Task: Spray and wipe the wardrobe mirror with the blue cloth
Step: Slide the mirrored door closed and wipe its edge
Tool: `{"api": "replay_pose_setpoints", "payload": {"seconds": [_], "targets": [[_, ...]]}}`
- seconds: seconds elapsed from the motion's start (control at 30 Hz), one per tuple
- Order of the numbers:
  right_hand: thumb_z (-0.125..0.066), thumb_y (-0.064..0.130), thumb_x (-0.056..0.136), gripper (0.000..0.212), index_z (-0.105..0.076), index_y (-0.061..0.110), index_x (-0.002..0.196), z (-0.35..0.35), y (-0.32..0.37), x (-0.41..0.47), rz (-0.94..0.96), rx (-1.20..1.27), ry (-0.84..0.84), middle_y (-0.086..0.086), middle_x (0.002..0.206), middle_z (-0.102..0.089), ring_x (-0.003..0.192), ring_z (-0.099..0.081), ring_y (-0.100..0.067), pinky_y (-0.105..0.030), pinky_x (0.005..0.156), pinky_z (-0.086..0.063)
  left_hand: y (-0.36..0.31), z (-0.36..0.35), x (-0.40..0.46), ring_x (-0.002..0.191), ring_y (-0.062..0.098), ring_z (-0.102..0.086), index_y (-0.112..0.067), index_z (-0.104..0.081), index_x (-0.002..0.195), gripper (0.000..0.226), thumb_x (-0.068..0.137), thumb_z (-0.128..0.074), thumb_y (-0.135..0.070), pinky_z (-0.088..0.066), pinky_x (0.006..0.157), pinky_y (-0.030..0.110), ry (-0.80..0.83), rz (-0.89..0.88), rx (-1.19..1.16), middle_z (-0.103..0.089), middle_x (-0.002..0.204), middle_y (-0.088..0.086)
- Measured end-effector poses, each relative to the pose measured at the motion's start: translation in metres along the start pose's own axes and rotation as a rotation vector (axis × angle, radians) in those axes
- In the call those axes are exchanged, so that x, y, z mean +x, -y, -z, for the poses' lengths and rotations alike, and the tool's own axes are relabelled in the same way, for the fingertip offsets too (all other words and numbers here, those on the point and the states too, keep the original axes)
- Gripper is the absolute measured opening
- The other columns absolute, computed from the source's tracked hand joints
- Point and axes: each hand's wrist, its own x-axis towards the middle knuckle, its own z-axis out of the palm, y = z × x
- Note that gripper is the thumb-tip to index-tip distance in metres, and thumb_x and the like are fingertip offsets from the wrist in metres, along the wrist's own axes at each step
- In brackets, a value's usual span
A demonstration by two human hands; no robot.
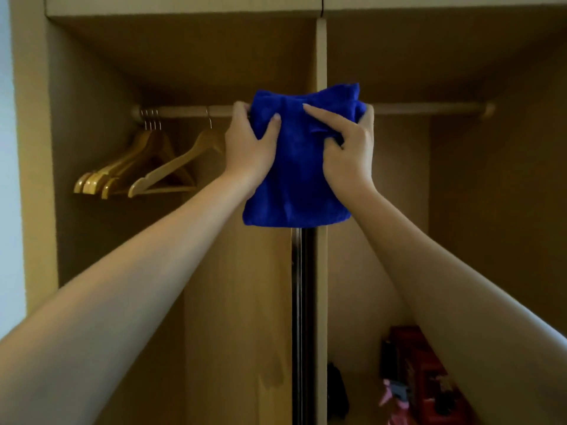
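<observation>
A folded blue cloth [296, 167] hangs in front of the open wardrobe at the height of the clothes rail [184, 111]. My left hand [248, 148] grips its upper left edge, thumb on the front. My right hand [349, 148] pinches the cloth's upper right part, with the forefinger stretched across the fabric. A dark reflective vertical strip [302, 317], perhaps the mirror door's edge, runs down below the cloth beside the centre divider [321, 271]. A pink spray bottle [391, 397] shows dimly at the wardrobe's lower right.
Several wooden hangers [135, 170] hang on the rail's left end. A red box [426, 375] and dark items [337, 391] sit low in the right compartment. A pale wall [9, 179] borders the wardrobe on the left.
</observation>
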Motion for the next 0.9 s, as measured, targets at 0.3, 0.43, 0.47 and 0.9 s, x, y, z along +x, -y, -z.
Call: {"api": "replay_pose_setpoints", "payload": {"seconds": [0.3,0.43,0.47,0.9], "targets": [[-0.04,0.019,0.093,0.041,-0.067,0.03,0.122,-0.013,-0.032,-0.025,0.202,-0.261,0.005,-0.01,0.133,-0.037,0.114,-0.047,-0.024,-0.036,0.087,-0.052,0.042,-0.016,-0.015,0.068,-0.012,-0.055,-0.009,-0.045,0.108,0.027,0.099,-0.053,-0.033,-0.046,0.066,0.008,-0.04,-0.08,0.083,-0.055,0.086,-0.008],[-0.035,0.03,0.092,0.043,-0.065,0.031,0.124,-0.014,-0.045,-0.063,0.216,-0.23,0.003,-0.01,0.132,-0.039,0.112,-0.049,-0.024,-0.037,0.086,-0.053,0.059,-0.017,-0.052,0.07,-0.005,-0.058,-0.01,-0.043,0.109,0.022,0.1,-0.051,-0.029,-0.047,0.064,0.01,-0.05,-0.082,0.06,-0.057,0.085,-0.007],[-0.036,0.029,0.093,0.042,-0.065,0.031,0.124,-0.014,-0.049,-0.073,0.219,-0.222,0.004,-0.01,0.131,-0.039,0.111,-0.05,-0.024,-0.038,0.085,-0.053,0.064,-0.017,-0.061,0.072,-0.005,-0.059,-0.01,-0.043,0.112,0.023,0.1,-0.051,-0.028,-0.047,0.065,0.01,-0.053,-0.068,0.049,-0.058,0.086,-0.007],[-0.048,0.01,0.092,0.037,-0.067,0.025,0.12,-0.009,-0.08,-0.189,0.152,-0.175,0.026,0.003,0.127,-0.034,0.109,-0.052,-0.023,-0.034,0.087,-0.053,0.116,-0.01,-0.176,0.085,0.002,-0.055,-0.021,-0.039,0.14,0.042,0.102,-0.036,-0.04,-0.047,0.069,0.01,0.071,-0.133,0.322,-0.036,0.12,-0.004]]}}
